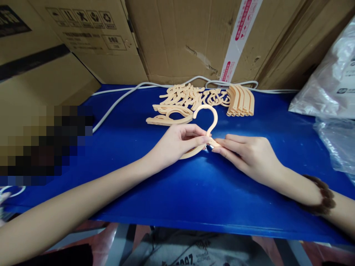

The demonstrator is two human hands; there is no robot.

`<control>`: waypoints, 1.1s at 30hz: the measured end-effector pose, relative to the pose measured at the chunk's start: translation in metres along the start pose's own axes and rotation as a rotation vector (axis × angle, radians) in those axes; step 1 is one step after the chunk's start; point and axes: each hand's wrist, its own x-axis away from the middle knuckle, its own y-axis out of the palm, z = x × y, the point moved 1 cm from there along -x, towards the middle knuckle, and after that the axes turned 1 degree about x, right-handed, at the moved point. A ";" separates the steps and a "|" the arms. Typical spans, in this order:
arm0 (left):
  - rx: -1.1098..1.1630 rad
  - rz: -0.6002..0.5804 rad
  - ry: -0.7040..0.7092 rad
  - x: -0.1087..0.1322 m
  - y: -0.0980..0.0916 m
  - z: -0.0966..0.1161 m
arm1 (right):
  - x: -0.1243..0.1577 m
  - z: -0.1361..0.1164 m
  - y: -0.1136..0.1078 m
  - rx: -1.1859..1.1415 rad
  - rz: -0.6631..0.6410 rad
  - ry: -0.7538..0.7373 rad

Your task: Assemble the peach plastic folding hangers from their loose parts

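Observation:
A peach plastic hanger [211,119] with a curved hook rests on the blue table [177,192], held from both sides. My left hand [177,143] is closed round the hanger's left arm and the base of the hook. My right hand [246,155] pinches the hanger's right end, fingers pressed together; a brown bead bracelet [318,199] circles that wrist. Behind the hands lies a pile of peach hanger parts [191,98], with a neat stack of hanger arms [240,100] at its right.
Cardboard boxes [180,37] wall in the back of the table and the left side. White cables [122,99] run along the rear edge. Clear plastic bags [332,81] sit at the right. A blurred patch covers the left.

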 end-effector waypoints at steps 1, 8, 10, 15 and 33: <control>-0.020 0.002 0.009 0.000 0.000 0.000 | 0.000 0.000 0.000 -0.005 -0.004 0.012; -0.405 0.022 0.211 0.004 0.000 -0.009 | 0.001 0.005 0.001 -0.051 -0.059 0.111; -0.608 0.023 0.299 0.005 -0.002 -0.012 | 0.001 0.007 0.002 -0.084 -0.074 0.122; -0.887 0.021 0.470 0.009 -0.004 -0.012 | 0.001 0.006 0.004 -0.111 -0.076 0.118; -1.448 0.121 0.542 0.014 0.003 -0.005 | -0.004 0.007 0.001 0.068 0.087 -0.024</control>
